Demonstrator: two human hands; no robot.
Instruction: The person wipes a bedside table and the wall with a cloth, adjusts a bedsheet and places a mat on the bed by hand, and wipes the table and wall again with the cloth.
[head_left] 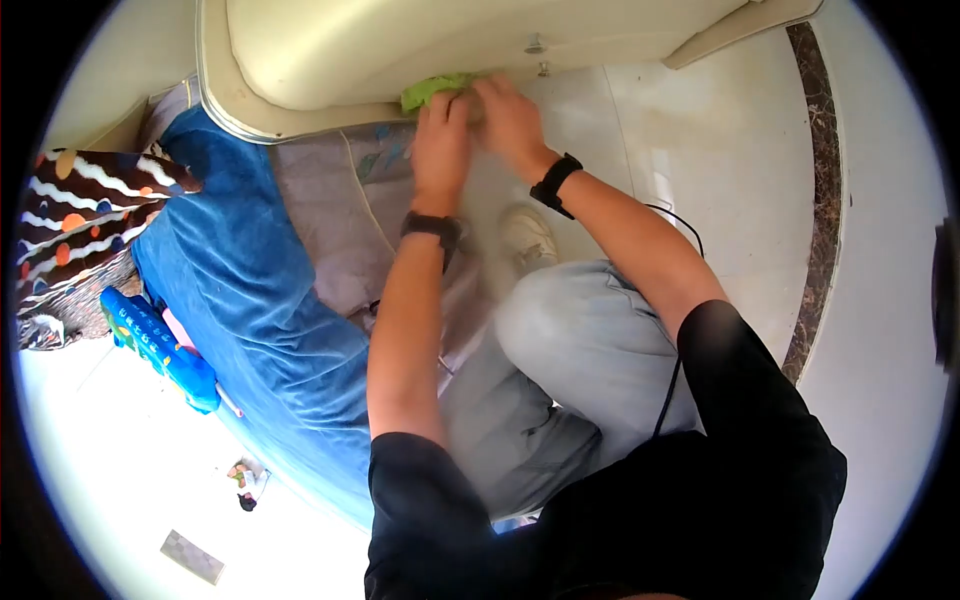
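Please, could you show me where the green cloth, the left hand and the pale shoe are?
Green cloth (pixel 424 93): head view, its crumpled surface.
Left hand (pixel 442 145): head view, back of hand.
Pale shoe (pixel 527 236): head view, its upper.

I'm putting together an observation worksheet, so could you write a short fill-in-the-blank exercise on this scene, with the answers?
1. The crumpled, cloth-like item by the left hand and right hand is coloured ____.
2. A dark band circles each of the person's ____.
3. The black shirt has ____ sleeves, leaving both forearms bare.
4. The large draped cloth left of the person's legs is coloured ____.

Missing words: green; wrists; short; blue.
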